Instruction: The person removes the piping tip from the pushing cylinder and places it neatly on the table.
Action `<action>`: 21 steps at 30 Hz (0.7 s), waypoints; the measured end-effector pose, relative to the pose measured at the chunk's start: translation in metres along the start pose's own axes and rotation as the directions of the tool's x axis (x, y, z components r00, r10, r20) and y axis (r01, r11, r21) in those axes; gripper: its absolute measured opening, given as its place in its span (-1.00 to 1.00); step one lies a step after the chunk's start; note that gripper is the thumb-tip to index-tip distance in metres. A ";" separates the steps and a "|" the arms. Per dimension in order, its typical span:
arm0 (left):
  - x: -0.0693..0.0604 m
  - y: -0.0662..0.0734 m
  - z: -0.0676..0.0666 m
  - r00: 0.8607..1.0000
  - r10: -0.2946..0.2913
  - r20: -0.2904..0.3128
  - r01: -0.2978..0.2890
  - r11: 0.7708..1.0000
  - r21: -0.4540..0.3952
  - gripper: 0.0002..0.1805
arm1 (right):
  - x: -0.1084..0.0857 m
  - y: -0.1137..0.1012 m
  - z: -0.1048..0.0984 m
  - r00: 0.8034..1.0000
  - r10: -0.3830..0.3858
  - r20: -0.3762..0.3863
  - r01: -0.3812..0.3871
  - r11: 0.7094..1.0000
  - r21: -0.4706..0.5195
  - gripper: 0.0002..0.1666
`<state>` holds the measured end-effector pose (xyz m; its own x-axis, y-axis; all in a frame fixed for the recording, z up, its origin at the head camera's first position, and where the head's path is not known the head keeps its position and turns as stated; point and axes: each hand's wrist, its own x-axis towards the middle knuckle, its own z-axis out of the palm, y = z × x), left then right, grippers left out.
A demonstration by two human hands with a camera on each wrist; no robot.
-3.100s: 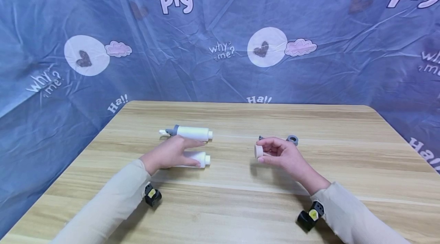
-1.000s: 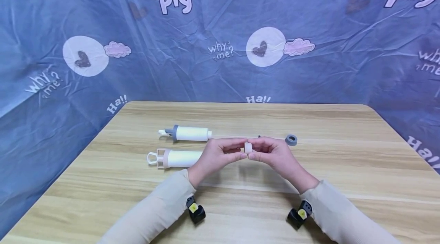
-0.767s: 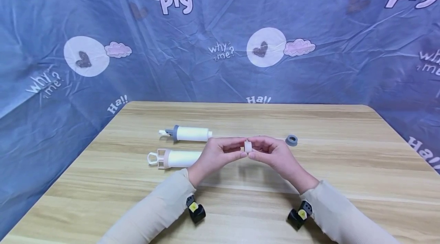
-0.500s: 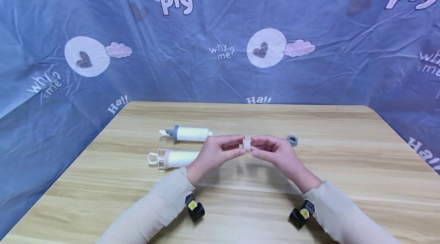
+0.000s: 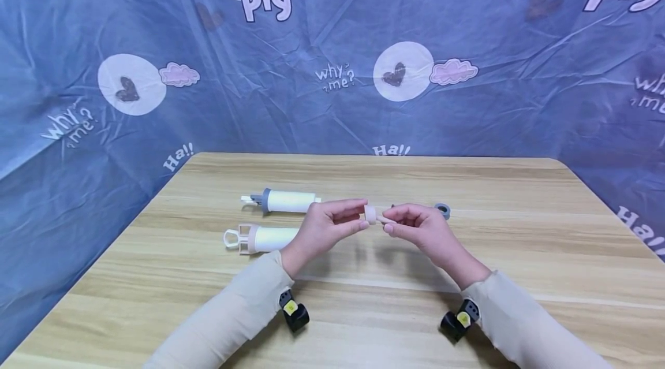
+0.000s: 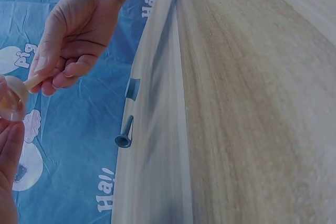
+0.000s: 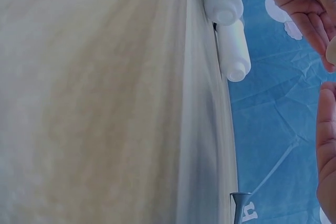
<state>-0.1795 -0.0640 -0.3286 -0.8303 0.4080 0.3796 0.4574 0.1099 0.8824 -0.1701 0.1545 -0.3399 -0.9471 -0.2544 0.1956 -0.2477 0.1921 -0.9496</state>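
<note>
My left hand [image 5: 323,229] pinches a short cream ring-shaped cap [image 5: 370,215] between fingertips and thumb, above the table. From the cap's right side a thin cream stem [image 5: 385,219] sticks out, pinched by my right hand [image 5: 430,235]. In the left wrist view the cap [image 6: 14,100] looks hollow and cup-like, with the stem [image 6: 34,81] running to the right hand's fingertips. Whether stem and cap are one piece cannot be told. Only an edge of the cap [image 7: 331,52] shows in the right wrist view.
Left of the hands lie two white cylinders: one with a cream collar and loop handle [image 5: 272,239], one behind it with a grey collar [image 5: 291,201]. A grey ring [image 5: 443,211] and a grey funnel-ended stem [image 6: 124,139] lie beyond the right hand. Patterned blue cloth [image 5: 332,109] hangs behind the table.
My left hand has left the near cylinder and come to the cap, which my right hand carried leftward. Lately the right hand has slid slightly right, showing more of the stem.
</note>
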 end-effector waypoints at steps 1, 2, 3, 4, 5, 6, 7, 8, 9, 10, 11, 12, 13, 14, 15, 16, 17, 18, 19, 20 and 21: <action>0.000 0.000 0.000 1.000 0.000 -0.001 0.000 1.000 -0.001 -0.59 | 0.000 0.000 0.000 1.000 0.001 -0.001 -0.001 1.000 -0.001 -0.62; 0.000 -0.001 0.000 1.000 0.000 0.000 0.000 1.000 -0.004 -0.59 | 0.000 0.000 0.000 1.000 0.000 -0.001 0.000 1.000 -0.003 -0.64; 0.000 -0.001 0.000 1.000 -0.001 0.000 0.001 1.000 -0.005 -0.59 | 0.000 0.000 0.000 1.000 -0.001 0.001 0.001 1.000 -0.005 -0.65; 0.000 -0.002 -0.001 1.000 -0.002 0.001 0.002 1.000 -0.006 -0.59 | 0.000 0.001 0.000 1.000 -0.002 0.003 0.002 1.000 -0.007 -0.66; 0.000 -0.002 -0.001 1.000 -0.002 0.001 0.002 1.000 -0.005 -0.59 | 0.000 0.001 0.000 1.000 -0.003 0.003 0.003 1.000 -0.010 -0.66; 0.000 -0.002 -0.001 1.000 -0.004 0.002 0.004 1.000 -0.007 -0.58 | -0.001 0.001 0.000 1.000 -0.003 0.002 0.003 1.000 -0.013 -0.67; 0.000 -0.002 -0.001 1.000 -0.005 0.003 0.005 1.000 -0.010 -0.58 | -0.001 0.001 0.000 1.000 -0.002 0.001 0.002 1.000 -0.017 -0.67; 0.000 -0.002 -0.001 1.000 -0.007 0.004 0.007 1.000 -0.008 -0.58 | -0.001 0.001 0.000 1.000 -0.002 0.001 0.002 1.000 -0.020 -0.67; 0.000 -0.002 -0.002 1.000 -0.011 0.005 0.011 1.000 -0.006 -0.58 | -0.001 0.001 0.000 1.000 -0.002 0.001 0.002 1.000 -0.022 -0.68; 0.000 -0.002 -0.002 1.000 -0.013 0.007 0.013 1.000 -0.001 -0.58 | -0.001 0.001 0.000 1.000 0.000 0.000 0.000 1.000 -0.022 -0.68; 0.000 -0.003 -0.002 1.000 -0.014 0.009 0.014 1.000 0.004 -0.58 | -0.001 0.001 0.000 1.000 -0.001 0.000 0.001 1.000 -0.022 -0.67; 0.000 -0.003 -0.002 1.000 -0.015 0.013 0.015 1.000 0.008 -0.58 | -0.001 0.001 0.000 1.000 -0.002 0.000 0.002 1.000 -0.019 -0.67; 0.000 -0.003 -0.002 1.000 -0.016 0.018 0.016 1.000 0.013 -0.58 | -0.001 0.001 0.000 1.000 -0.004 0.000 0.004 1.000 -0.014 -0.67; -0.001 -0.003 -0.002 1.000 -0.018 0.022 0.018 1.000 0.019 -0.58 | -0.001 0.001 0.001 1.000 -0.007 0.002 0.007 1.000 -0.009 -0.67; -0.001 -0.003 -0.002 0.999 -0.019 0.027 0.019 1.000 0.022 -0.57 | -0.001 0.001 0.001 1.000 -0.010 0.003 0.010 1.000 -0.002 -0.67; -0.001 -0.003 -0.002 0.999 -0.021 0.031 0.020 0.999 0.025 -0.57 | -0.001 0.000 0.002 1.000 -0.016 0.005 0.016 1.000 0.004 -0.67; -0.001 -0.003 -0.002 0.999 -0.023 0.034 0.022 0.999 0.026 -0.57 | -0.001 0.000 0.002 1.000 -0.026 0.006 0.025 1.000 0.007 -0.67; -0.002 -0.003 -0.001 0.999 -0.025 0.036 0.024 0.999 0.027 -0.56 | -0.001 0.000 0.003 0.999 -0.035 0.009 0.034 0.999 0.012 -0.68; -0.002 -0.003 -0.001 0.999 -0.028 0.037 0.027 0.999 0.029 -0.56 | -0.001 0.000 0.004 0.999 -0.042 0.011 0.042 0.999 0.017 -0.69; -0.002 -0.003 -0.001 0.999 -0.029 0.038 0.028 0.999 0.033 -0.56 | -0.001 0.000 0.004 0.999 -0.050 0.013 0.050 0.999 0.018 -0.69; -0.002 -0.003 -0.001 0.999 -0.028 0.038 0.027 0.999 0.035 -0.56 | -0.001 -0.001 0.005 0.998 -0.056 0.012 0.056 0.998 0.018 -0.70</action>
<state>-0.1794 -0.0661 -0.3316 -0.8302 0.4392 0.3434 0.4455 0.1523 0.8822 -0.1683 0.1500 -0.3408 -0.9292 -0.2757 0.2459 -0.2967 0.1602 -0.9415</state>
